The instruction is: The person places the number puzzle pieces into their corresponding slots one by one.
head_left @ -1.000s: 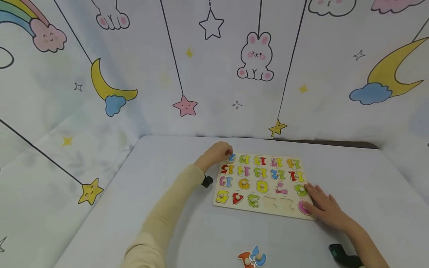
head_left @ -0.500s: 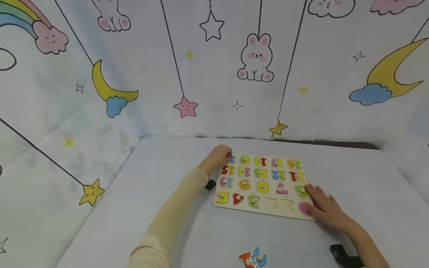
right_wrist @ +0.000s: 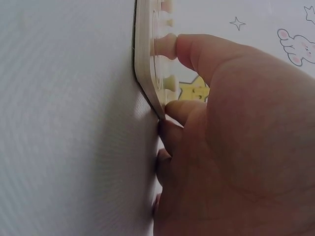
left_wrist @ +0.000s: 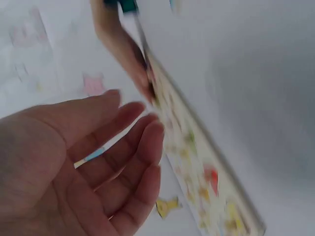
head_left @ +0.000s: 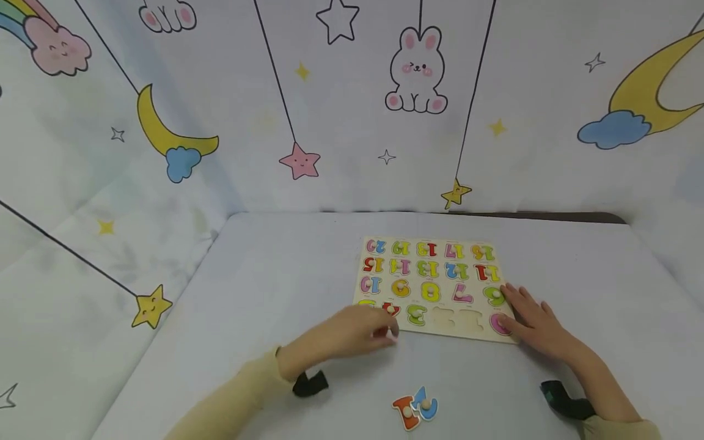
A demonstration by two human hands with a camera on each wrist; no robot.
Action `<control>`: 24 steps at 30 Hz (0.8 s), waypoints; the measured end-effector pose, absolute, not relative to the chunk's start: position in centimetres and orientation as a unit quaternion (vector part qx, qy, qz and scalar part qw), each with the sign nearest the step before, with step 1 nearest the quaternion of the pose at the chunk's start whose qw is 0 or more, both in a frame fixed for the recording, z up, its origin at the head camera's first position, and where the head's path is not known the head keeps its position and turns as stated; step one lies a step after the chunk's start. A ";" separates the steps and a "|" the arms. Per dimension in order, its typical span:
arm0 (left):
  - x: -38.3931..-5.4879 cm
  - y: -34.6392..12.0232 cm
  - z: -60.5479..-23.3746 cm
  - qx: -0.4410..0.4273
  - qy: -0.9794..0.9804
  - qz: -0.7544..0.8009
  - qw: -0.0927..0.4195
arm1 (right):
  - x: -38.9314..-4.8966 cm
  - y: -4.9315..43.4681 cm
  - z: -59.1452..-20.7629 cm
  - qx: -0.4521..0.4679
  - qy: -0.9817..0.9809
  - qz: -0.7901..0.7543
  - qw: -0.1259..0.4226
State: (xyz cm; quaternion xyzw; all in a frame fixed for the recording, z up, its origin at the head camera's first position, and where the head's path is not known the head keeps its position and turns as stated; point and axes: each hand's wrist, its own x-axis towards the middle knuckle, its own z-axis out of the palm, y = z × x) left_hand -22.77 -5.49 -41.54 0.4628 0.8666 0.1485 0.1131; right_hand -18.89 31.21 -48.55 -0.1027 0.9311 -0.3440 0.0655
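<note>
A wooden number puzzle board lies on the table, its colourful knobbed number pieces upside down in the head view. Two shallow recesses show bare wood in its near row. My left hand is over the board's near left corner, covering part of the yellow 5; in the left wrist view its fingers are loosely bent with nothing between them. My right hand rests at the right edge, thumb touching the knob of the pink 0, other fingers along the side. An orange-red 1 and a blue 2 lie together nearer me.
The white table spreads around the board. A cloth backdrop printed with moons, stars and a rabbit stands behind it. Dark wrist straps sit on both arms.
My left hand has left the blue and pink 20 at the far left corner and come back toward me, uncovering that piece. The right hand stays put; the head view tilted slightly down.
</note>
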 end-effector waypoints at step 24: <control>-13.6 -3.3 -43.8 0.571 0.815 0.047 0.088 | -19.0 30.9 -48.3 -0.089 0.930 -0.350 0.072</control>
